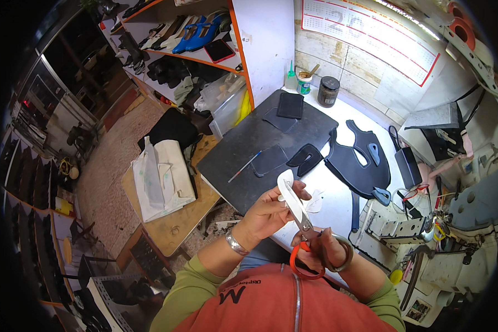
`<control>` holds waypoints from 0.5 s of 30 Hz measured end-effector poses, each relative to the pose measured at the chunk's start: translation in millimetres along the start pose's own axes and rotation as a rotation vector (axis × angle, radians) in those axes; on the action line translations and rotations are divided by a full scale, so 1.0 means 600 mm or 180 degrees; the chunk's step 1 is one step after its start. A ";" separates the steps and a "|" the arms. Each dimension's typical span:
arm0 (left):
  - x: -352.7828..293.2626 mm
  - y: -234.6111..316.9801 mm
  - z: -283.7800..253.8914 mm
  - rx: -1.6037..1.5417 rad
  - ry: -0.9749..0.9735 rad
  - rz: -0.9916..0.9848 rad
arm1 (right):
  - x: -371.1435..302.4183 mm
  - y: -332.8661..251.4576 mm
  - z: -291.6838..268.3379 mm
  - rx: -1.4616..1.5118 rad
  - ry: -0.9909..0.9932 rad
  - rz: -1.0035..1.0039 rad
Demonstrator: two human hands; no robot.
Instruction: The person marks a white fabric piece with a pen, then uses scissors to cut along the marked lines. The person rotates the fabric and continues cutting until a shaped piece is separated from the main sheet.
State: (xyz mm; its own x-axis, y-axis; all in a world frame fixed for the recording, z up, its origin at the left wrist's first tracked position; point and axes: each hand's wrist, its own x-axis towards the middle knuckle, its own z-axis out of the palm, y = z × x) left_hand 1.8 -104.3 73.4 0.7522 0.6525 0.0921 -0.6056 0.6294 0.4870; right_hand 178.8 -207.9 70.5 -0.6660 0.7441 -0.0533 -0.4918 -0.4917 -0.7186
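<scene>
My left hand (266, 214) is raised over the table's front edge, pinching a small white curved piece (286, 183) of thin sheet material. In my right hand (325, 247) are large scissors (307, 228), one handle loop orange-red and the other dark. Their blades point up and away from me against the white piece; I cannot tell how far apart the blades are. A white scrap (315, 202) lies just beyond my hands. Past it sits a black oval-shaped piece (304, 159) with a slot in it.
A dark mat (232, 155) bears a pen (245, 166) and black fabric patches (290, 105). To its right lies a large black cut-out panel (365, 160) on the white table. A dark jar (328, 92) stands at the back. Folded white material (163, 180) rests at left; machinery (448, 232) is at right.
</scene>
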 end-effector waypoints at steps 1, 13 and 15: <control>0.000 -0.005 -0.001 -0.0071 0.0014 0.0056 | -0.001 0.003 -0.002 0.0045 -0.0011 0.0013; 0.012 0.032 -0.014 0.0317 -0.0482 -0.0141 | -0.005 0.008 -0.006 0.0426 -0.0481 0.0267; 0.012 0.046 -0.015 0.0657 -0.0486 -0.0305 | -0.006 0.002 -0.006 0.0475 -0.0535 0.0392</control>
State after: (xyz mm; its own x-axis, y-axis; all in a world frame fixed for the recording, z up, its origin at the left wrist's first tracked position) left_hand -12.0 -78.1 79.7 0.8434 0.5132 0.1593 -0.4759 0.5757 0.6650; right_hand 182.4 -209.6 67.2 -0.8038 0.5949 -0.0090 -0.4702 -0.6444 -0.6030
